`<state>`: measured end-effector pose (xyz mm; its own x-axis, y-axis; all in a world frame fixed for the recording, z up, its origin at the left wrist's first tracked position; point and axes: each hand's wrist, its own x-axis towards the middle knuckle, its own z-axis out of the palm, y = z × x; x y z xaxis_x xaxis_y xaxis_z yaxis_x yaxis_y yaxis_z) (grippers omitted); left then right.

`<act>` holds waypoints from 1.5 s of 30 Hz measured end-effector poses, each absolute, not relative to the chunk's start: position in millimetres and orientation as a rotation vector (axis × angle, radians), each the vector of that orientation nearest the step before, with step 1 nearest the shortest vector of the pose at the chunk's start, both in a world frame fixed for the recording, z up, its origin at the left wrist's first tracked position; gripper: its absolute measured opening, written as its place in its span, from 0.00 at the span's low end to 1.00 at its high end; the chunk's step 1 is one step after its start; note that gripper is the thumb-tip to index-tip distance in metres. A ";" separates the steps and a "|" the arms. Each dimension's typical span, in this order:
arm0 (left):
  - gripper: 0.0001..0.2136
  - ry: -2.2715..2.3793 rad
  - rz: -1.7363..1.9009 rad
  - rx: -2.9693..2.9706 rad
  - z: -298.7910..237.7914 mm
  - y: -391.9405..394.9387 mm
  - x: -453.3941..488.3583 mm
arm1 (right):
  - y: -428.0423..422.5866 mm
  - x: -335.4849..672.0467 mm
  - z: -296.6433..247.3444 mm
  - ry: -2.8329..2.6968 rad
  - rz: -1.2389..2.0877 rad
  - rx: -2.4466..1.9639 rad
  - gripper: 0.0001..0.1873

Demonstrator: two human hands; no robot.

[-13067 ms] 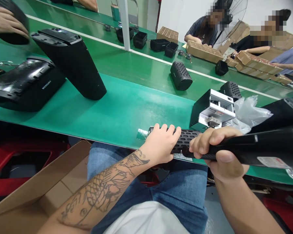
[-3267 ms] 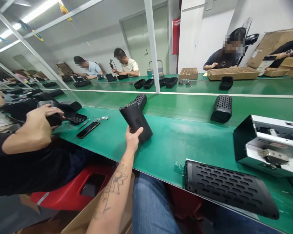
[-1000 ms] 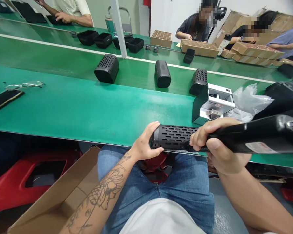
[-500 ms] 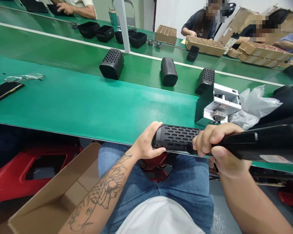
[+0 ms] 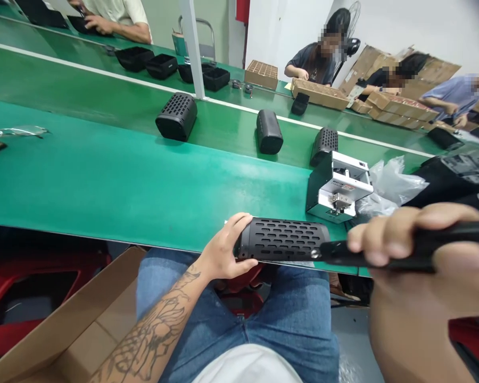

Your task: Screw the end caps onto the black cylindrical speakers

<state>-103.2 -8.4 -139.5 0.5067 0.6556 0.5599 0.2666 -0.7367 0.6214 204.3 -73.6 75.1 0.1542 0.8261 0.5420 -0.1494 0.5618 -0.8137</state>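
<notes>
My left hand wraps the left end of a black perforated cylindrical speaker housing, which lies at the near edge of the green workbench. My right hand is closed around a long black electric screwdriver. The tip of that tool sits at the speaker's right end, at a small round spot. The fingers of my right hand are close to the camera and hide most of the tool's body.
A black-and-white metal screw feeder and a clear plastic bag stand just beyond the speaker. Black speakers stand on the far belt. A cardboard box sits by my knees. Co-workers sit across the bench.
My right hand has come nearer the camera, with the screwdriver held more level. The speaker has shifted slightly left, and my left hand keeps its hold.
</notes>
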 end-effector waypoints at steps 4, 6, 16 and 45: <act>0.53 0.793 1.154 2.292 -140.9 -11.0 -102.1 | -17.6 258.4 77.7 -0.954 0.250 -0.878 0.07; 0.53 0.808 1.148 2.306 -140.1 -11.6 -101.7 | 11.0 281.0 65.6 -0.937 0.151 -0.962 0.07; 0.56 0.824 1.147 2.370 -140.9 -10.7 -102.7 | 14.7 294.3 41.8 -1.097 0.325 -1.066 0.08; 0.56 0.806 1.205 2.268 -126.6 -14.5 -87.7 | -51.6 107.6 38.4 -1.509 0.953 -0.724 0.11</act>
<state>-87.7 -14.5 -126.6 0.4485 0.6744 0.5866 0.2849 -0.7299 0.6213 107.6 -51.6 38.4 -0.1572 0.8610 0.4837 -0.0675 0.4793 -0.8751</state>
